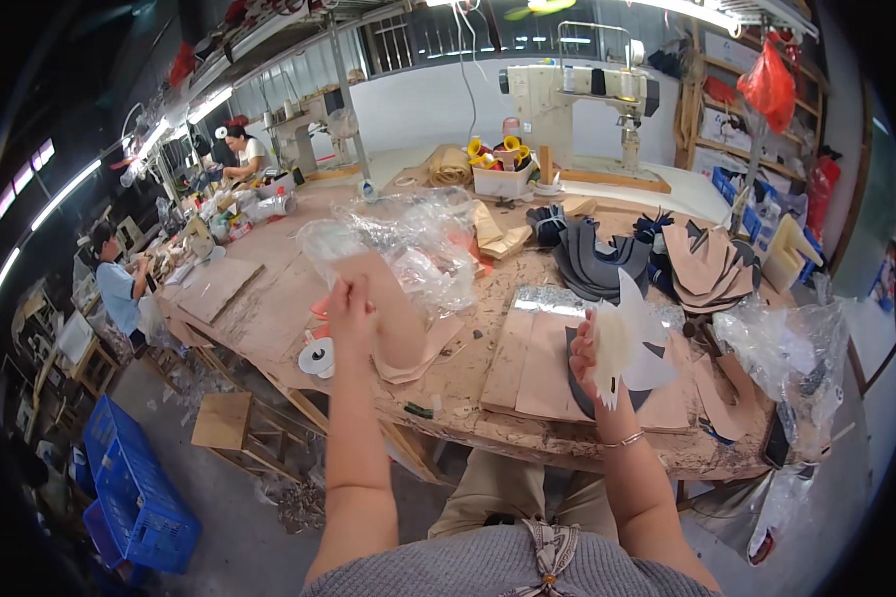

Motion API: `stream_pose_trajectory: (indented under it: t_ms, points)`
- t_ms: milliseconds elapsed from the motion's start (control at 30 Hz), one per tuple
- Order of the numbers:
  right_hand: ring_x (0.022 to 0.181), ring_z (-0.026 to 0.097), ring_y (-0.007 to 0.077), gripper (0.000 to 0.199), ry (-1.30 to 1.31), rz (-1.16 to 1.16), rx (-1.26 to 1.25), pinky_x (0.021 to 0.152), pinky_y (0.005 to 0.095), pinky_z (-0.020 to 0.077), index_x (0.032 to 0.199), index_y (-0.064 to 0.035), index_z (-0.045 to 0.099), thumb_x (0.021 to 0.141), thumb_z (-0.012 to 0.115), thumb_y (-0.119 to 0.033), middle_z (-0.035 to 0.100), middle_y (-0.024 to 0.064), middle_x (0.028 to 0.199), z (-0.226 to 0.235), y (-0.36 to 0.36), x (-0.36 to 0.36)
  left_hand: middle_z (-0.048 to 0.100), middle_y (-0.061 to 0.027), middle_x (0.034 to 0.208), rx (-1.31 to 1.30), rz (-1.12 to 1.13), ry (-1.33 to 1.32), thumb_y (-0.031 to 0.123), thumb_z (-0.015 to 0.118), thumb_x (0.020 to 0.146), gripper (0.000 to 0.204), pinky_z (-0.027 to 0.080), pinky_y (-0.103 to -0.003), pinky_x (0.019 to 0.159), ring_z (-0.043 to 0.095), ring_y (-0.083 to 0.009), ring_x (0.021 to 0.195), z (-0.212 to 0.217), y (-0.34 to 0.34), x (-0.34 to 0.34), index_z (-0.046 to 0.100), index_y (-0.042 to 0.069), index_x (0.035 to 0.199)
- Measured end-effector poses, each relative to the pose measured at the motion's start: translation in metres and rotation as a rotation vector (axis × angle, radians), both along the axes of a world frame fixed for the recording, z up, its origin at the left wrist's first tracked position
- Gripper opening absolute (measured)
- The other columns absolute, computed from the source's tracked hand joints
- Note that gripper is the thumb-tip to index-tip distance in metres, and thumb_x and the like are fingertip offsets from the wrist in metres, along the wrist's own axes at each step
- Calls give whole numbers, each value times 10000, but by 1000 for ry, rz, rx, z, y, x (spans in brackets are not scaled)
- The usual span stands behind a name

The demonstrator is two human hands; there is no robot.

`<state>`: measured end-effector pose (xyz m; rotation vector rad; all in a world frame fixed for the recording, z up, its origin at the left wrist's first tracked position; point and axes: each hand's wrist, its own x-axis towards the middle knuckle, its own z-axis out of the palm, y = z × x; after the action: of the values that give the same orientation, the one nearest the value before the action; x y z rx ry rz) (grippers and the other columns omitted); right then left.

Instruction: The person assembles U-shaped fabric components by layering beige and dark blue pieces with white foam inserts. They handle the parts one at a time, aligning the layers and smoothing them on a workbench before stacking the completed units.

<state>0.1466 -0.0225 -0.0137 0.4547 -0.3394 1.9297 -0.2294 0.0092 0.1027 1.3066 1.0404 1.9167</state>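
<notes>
My left hand point(350, 306) is raised over the middle of the table, its fingers pinched on the edge of a tan curved cut piece point(396, 323). More tan pieces point(423, 360) lie under it on the tabletop. On the right, my right hand point(585, 356) grips a cream-and-white bundle of thin cut pieces point(612, 343), with pointed ends sticking up and down. Below that hand, a dark grey curved piece point(579, 383) rests on a tan board point(528, 363). A white round disc point(318, 358) with a dark centre sits beside my left wrist.
Crumpled clear plastic point(418, 239) covers the table's middle. Stacked dark grey curved pieces point(597, 264) and tan pieces point(707, 264) lie at the right. A sewing machine point(587, 109) stands behind. A phone point(779, 438) is at the right edge. Two people sit working at the left.
</notes>
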Motion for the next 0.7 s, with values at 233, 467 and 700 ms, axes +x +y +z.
stream_pose_trajectory:
  t_ms: [233, 467, 700]
  points:
    - [907, 625, 181, 414, -184, -114, -66, 692, 249, 495, 1291, -56, 488, 925, 572, -231, 629, 91, 1112, -9, -8, -25, 586, -53, 914, -220, 8, 823, 183, 581, 911, 233, 453, -317, 655, 549, -154, 740, -55, 102, -29, 587, 37, 1093]
    - [985, 588, 123, 438, -980, -870, -147, 859, 253, 482, 1247, 30, 491, 846, 663, -14, 612, 74, 1102, 22, -27, -32, 547, -156, 1150, 167, 673, 1117, 194, 657, 843, 395, 470, -440, 795, 577, -318, 948, -92, 83, 32, 546, 41, 1190]
    - [1006, 583, 148, 463, -1226, -1136, -34, 874, 269, 472, 1257, -1, 504, 833, 685, -38, 607, 84, 1120, 39, -38, -28, 642, -26, 987, -624, -883, -50, 200, 659, 885, 319, 484, -287, 760, 605, -132, 854, -59, 26, 103, 603, 34, 1151]
